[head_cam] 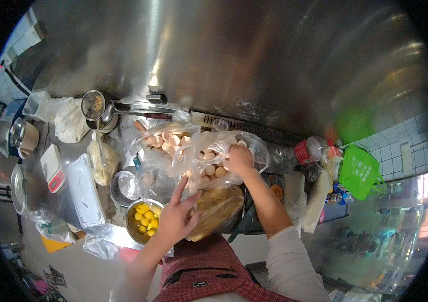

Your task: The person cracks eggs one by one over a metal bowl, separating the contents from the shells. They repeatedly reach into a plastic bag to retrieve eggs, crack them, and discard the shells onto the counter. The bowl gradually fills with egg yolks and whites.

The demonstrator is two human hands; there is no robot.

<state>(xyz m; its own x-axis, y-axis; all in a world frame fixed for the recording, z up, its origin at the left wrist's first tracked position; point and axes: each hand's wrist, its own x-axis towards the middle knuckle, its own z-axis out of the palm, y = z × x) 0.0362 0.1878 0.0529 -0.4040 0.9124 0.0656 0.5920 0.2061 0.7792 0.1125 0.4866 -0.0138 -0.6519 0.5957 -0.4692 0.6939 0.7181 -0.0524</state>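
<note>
My right hand [239,160] reaches into an open clear plastic bag [261,151] of whole eggs [210,170]. Its fingers point down among the eggs and the fingertips are hidden, so whether it grips one does not show. My left hand [178,217] hovers with fingers spread, holding nothing visible, just right of a metal bowl [131,228]. Several raw egg yolks [147,219] lie in that bowl. Beyond the left hand, a second clear bag holds broken eggshells [172,140]. A brown, plastic-wrapped package [217,211] lies below the egg bag, close to my apron [199,260].
To the left are a kitchen scale [52,168], a white lidded container [85,190], a bag of pale contents [102,160] and an empty-looking metal bowl [125,188]. A strainer [93,105] and ladle rest behind. Rightward stand a red-labelled bottle [310,150] and a green bag [361,171].
</note>
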